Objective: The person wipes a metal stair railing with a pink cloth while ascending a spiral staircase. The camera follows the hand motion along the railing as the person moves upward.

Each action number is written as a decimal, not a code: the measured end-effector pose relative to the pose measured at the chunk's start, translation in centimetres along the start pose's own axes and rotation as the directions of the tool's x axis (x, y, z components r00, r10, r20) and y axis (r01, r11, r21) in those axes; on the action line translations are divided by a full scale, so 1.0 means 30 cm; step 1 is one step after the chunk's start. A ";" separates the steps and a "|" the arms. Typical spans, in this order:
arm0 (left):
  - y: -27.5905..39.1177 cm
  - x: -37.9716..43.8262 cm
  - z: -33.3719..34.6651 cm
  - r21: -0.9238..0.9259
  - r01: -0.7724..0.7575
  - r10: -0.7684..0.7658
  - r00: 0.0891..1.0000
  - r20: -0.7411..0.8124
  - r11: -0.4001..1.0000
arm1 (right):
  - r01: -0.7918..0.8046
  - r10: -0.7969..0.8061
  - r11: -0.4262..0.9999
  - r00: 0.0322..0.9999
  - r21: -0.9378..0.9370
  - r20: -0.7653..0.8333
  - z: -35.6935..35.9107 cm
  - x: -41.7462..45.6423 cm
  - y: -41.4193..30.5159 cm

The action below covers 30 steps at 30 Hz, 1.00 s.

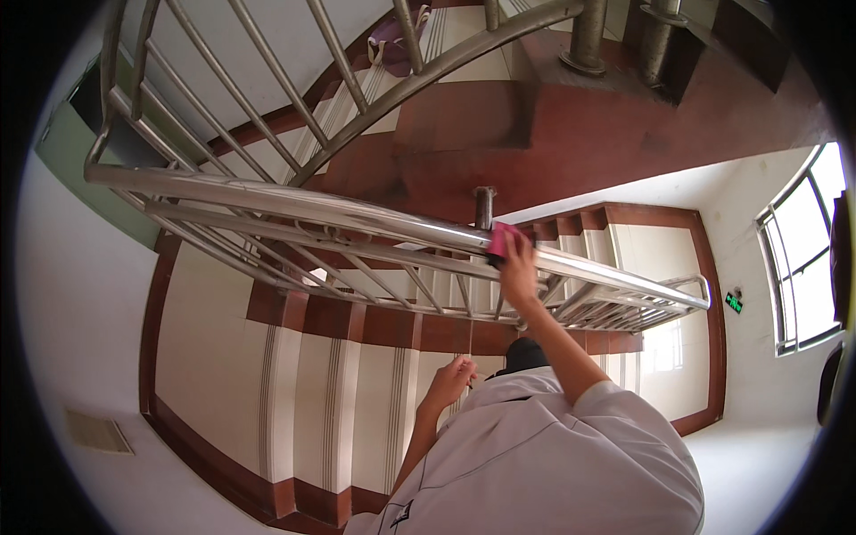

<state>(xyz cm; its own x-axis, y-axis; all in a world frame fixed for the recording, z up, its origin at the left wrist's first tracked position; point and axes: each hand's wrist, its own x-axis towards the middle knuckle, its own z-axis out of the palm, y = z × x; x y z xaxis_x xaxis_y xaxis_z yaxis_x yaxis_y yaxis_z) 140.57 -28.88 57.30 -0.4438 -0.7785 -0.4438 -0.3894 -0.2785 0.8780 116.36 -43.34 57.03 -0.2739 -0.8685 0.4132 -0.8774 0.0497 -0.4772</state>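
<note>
My right hand [519, 273] presses a folded pink and dark cloth [501, 243] onto the top of a stainless-steel stair handrail [374, 215]; motion blurs it slightly. The rail runs across the view from upper left to lower right, with a thinner metal bar [281, 233] and slanting balusters beneath. My left hand [455, 379] hangs over the stairs near my body, clear of the rail, with its fingers curled. A small dark thing shows by its fingertips; whether the hand holds it cannot be told.
Cream steps [311, 401] with dark red edges lie left of me. Another flight's metal railing [401, 87] curves overhead in view. A purple bag [393, 47] lies at the top on the stairs. A barred window [806, 254] and a green lit sign [733, 303] are at the right.
</note>
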 end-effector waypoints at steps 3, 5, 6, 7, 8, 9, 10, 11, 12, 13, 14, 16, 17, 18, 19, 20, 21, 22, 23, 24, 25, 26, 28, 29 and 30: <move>0.035 0.002 -0.003 0.050 -0.031 0.028 0.997 0.068 0.998 | 0.041 -0.043 0.997 0.999 0.058 0.017 -0.036 0.074 -0.257; 0.050 0.001 -0.027 0.106 -0.056 0.047 0.995 0.089 0.993 | 0.036 -0.038 0.997 0.999 0.068 0.032 -0.034 0.075 -0.259; 0.042 0.010 -0.036 0.119 -0.055 0.046 0.996 0.079 0.991 | 0.028 -0.030 0.998 0.999 0.057 0.038 -0.033 0.066 -0.231; 0.032 0.016 -0.044 0.105 -0.040 0.033 0.997 0.065 0.994 | 0.025 -0.026 0.999 0.999 0.038 0.037 -0.039 0.045 -0.164; 0.023 0.020 -0.051 0.092 -0.026 0.021 0.998 0.051 0.995 | 0.007 -0.007 1.000 0.999 0.016 0.039 -0.039 0.018 -0.056; 0.017 0.028 -0.055 0.080 -0.014 0.011 0.999 0.042 0.997 | -0.022 0.023 1.000 0.999 -0.014 0.038 -0.042 -0.011 0.074; 0.018 0.030 -0.063 0.075 0.003 -0.005 1.000 0.028 0.997 | -0.051 0.053 0.998 0.997 -0.038 0.048 -0.042 -0.032 0.214; 0.022 0.040 -0.057 0.058 0.003 -0.005 1.000 0.026 0.998 | -0.094 0.099 0.993 0.993 -0.077 0.061 -0.045 -0.048 0.374; 0.024 0.044 -0.052 0.036 0.005 -0.005 1.000 0.018 0.999 | -0.111 0.122 0.987 0.988 -0.114 0.091 -0.044 -0.052 0.517; 0.027 0.051 -0.048 0.016 0.006 -0.006 1.000 0.014 1.000 | -0.115 0.133 0.982 0.984 -0.149 0.116 -0.050 -0.049 0.621; -0.002 0.055 -0.044 -0.013 -0.006 0.006 1.000 0.009 1.000 | -0.071 0.096 0.984 0.984 -0.166 0.150 -0.044 -0.045 0.658; -0.021 0.053 -0.036 -0.036 0.016 -0.016 1.000 -0.001 0.999 | 0.186 -0.152 0.961 0.973 -0.204 0.171 -0.024 -0.004 0.530; -0.027 0.057 -0.030 -0.044 0.025 -0.025 1.000 0.004 0.999 | 0.176 -0.167 0.978 0.982 -0.113 0.085 -0.008 0.007 0.387; -0.021 0.063 -0.015 -0.039 0.049 -0.048 0.999 0.017 0.998 | 0.176 -0.176 0.984 0.984 -0.021 -0.002 0.004 0.010 0.244; -0.014 0.072 0.000 -0.024 0.062 -0.061 0.997 0.038 0.998 | 0.111 -0.112 0.993 0.994 0.043 0.008 -0.007 0.034 0.117; -0.005 0.076 0.016 -0.007 0.077 -0.077 0.995 0.062 0.997 | 0.041 -0.043 0.994 0.999 0.105 0.019 -0.022 0.054 -0.011; 0.019 0.086 0.023 0.021 0.080 -0.081 0.993 0.091 0.997 | 0.036 -0.045 0.992 0.996 0.119 0.072 -0.050 0.078 -0.048; 0.045 0.098 0.028 0.049 0.082 -0.088 0.989 0.121 0.995 | 0.031 -0.048 0.991 0.991 0.130 0.129 -0.083 0.102 -0.084; 0.070 0.103 0.023 0.066 0.078 -0.086 0.989 0.124 0.995 | 0.046 -0.069 0.987 0.986 0.153 0.149 -0.111 0.110 -0.084; 0.093 0.107 0.024 0.080 0.075 -0.084 0.989 0.124 0.994 | 0.073 -0.093 0.989 0.984 0.130 0.155 -0.120 0.096 -0.024; 0.117 0.110 0.014 0.101 0.073 -0.085 0.989 0.123 0.992 | 0.096 -0.113 0.989 0.981 0.111 0.157 -0.124 0.081 0.028; 0.141 0.118 0.015 0.113 0.091 -0.103 0.990 0.099 0.989 | 0.117 -0.130 0.989 0.978 0.087 0.161 -0.130 0.065 0.090; 0.139 0.138 0.020 0.121 0.094 -0.103 0.992 0.071 0.988 | -0.034 0.021 0.997 0.987 0.076 0.160 -0.114 0.002 0.340; 0.136 0.144 0.023 0.122 0.099 -0.106 0.993 0.053 0.988 | -0.118 0.101 0.990 0.977 0.083 0.186 -0.125 -0.022 0.454; 0.141 0.154 0.026 0.111 0.107 -0.114 0.992 0.052 0.988 | -0.204 0.184 0.975 0.961 0.084 0.206 -0.141 -0.047 0.571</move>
<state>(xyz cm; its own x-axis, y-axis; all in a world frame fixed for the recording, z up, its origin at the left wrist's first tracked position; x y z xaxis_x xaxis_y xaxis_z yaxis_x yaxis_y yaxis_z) 136.25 -33.23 58.82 -0.4376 -0.7118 -0.5494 -0.5223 -0.2961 0.7997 100.04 -39.19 51.55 -0.3432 -0.9273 0.1495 -0.7666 0.1845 -0.6151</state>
